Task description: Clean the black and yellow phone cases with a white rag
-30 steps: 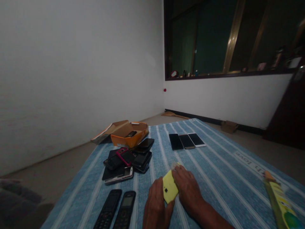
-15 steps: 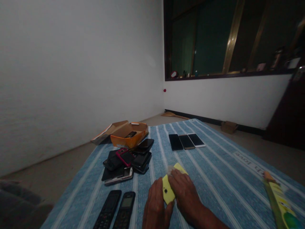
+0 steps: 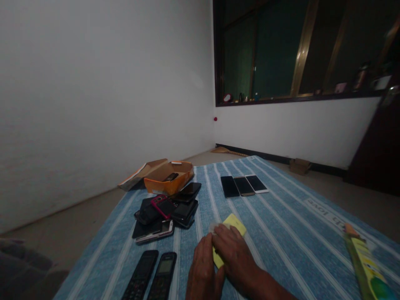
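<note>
Between my hands lies a flat yellow phone (image 3: 236, 225), back side up; a dark square like a camera shows at its near end in the earlier frame. My left hand (image 3: 204, 266) grips the near left side, fingers together and thumb over the near end. My right hand (image 3: 233, 252) presses a thin whitish tissue (image 3: 214, 227) onto the phone, hiding most of its middle. To the left, two black keypad phones (image 3: 142, 273) lie side by side. Beyond them is a heap of phones (image 3: 164, 216), one with a pink frame.
An open orange cardboard box (image 3: 168, 183) with a small phone inside stands behind the heap. Three smartphones (image 3: 243, 186) lie in a row farther back. A yellow-green packet (image 3: 368, 266) is at the right, on the striped blue cloth (image 3: 287, 233). A carton (image 3: 300, 166) sits on the floor.
My right hand has slid left with the tissue, across the yellow phone toward my left hand. It now covers the dark square; more of the far end shows.
</note>
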Action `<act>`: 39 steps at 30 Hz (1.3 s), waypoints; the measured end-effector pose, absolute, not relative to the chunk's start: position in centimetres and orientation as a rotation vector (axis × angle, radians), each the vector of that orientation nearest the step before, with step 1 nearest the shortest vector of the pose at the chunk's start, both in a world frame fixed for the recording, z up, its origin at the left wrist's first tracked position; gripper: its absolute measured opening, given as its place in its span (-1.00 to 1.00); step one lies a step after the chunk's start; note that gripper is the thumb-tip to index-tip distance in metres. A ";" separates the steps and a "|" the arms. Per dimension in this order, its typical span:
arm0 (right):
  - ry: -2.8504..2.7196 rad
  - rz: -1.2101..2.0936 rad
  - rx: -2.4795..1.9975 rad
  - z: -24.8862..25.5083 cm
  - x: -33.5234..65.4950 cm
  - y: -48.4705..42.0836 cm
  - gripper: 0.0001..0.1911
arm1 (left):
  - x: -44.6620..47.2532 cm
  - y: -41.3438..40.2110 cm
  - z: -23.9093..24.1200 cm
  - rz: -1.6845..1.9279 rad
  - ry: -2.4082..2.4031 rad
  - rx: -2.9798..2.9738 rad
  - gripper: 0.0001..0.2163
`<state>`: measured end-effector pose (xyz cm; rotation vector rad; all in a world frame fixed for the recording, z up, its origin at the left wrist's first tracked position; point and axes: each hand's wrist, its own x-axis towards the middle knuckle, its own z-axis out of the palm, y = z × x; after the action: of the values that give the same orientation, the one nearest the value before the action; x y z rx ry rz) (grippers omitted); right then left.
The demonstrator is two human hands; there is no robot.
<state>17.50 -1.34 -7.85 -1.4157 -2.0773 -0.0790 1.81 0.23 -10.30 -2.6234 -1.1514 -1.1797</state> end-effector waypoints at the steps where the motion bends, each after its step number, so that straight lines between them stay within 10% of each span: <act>1: -2.082 -0.068 -1.402 -7.8 17.3 -1.3 -0.63 | 1.8 0.2 -10.2 -1.163 -1.139 -2.628 -0.34; 39: -1.346 0.461 -1.382 -6.2 22.7 3.1 -0.63 | 3.3 -1.0 -9.9 -1.295 -1.146 -2.563 -0.40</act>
<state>22.71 3.12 -6.20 -1.3823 -1.3461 0.4609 3.28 -0.96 -9.91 -2.5631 -1.1459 -1.2946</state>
